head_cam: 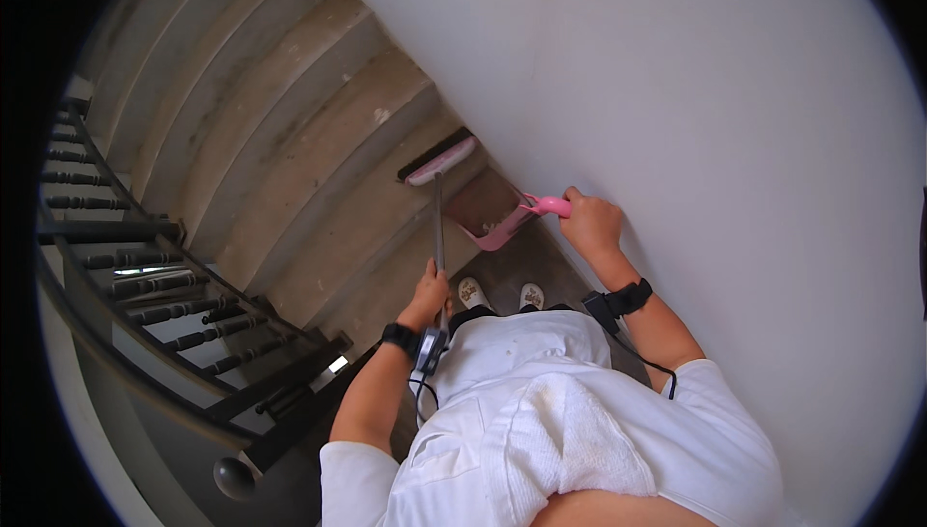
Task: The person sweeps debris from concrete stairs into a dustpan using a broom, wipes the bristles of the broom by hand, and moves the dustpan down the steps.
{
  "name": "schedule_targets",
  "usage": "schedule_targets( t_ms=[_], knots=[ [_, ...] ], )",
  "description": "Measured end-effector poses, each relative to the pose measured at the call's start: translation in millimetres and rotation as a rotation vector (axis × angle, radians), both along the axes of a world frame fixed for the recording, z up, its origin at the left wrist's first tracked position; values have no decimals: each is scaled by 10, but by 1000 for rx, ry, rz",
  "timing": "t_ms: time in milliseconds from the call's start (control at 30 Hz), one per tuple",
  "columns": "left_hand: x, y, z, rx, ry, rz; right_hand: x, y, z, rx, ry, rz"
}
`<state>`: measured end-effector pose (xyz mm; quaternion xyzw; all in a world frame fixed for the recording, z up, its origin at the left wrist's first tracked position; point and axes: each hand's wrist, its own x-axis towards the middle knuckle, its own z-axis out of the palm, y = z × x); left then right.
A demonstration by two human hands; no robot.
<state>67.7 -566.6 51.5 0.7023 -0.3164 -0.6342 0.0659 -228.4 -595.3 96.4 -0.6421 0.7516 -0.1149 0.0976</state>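
My left hand (pixel 430 294) is closed around the grey handle of a broom (pixel 439 226). The broom's pink and white head, with dark bristles, rests on a concrete stair step (pixel 376 208) close to the wall. My right hand (pixel 592 226) grips the pink handle of a dustpan (pixel 500 236), whose pan is beside the broom head, between the steps and the wall. Some light debris shows inside the pan. Whether the dustpan touches the step, I cannot tell.
Curved concrete stairs (pixel 282 114) fan out ahead and to the left. A dark railing with turned balusters (pixel 181 338) runs along the left, ending near a round knob (pixel 234 478). The white wall (pixel 688 128) stands close on the right. My shoes are on the dark floor below.
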Motion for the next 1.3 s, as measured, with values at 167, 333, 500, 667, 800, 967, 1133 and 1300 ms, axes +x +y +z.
schedule_targets(
  t_ms=[167,333,500,667,800,967,1133,1300],
  knots=[
    [334,277,1010,211,86,23,-43,26,-57,-35,2,1],
    [525,507,1185,122,89,181,-21,7,-16,-30,-18,12],
    [511,118,752,-42,59,305,-27,25,-46,-49,-1,15],
    [335,131,173,25,38,139,60,15,-38,-17,-5,34],
    [215,380,708,123,54,87,-4,28,-77,-33,7,39],
    [767,825,1013,70,165,413,-13,24,-90,-30,23,20],
    [1273,980,807,6,227,836,-11,25,-48,-21,16,22],
    [842,748,208,210,267,907,30,6,-64,2,38,27]
  ],
)
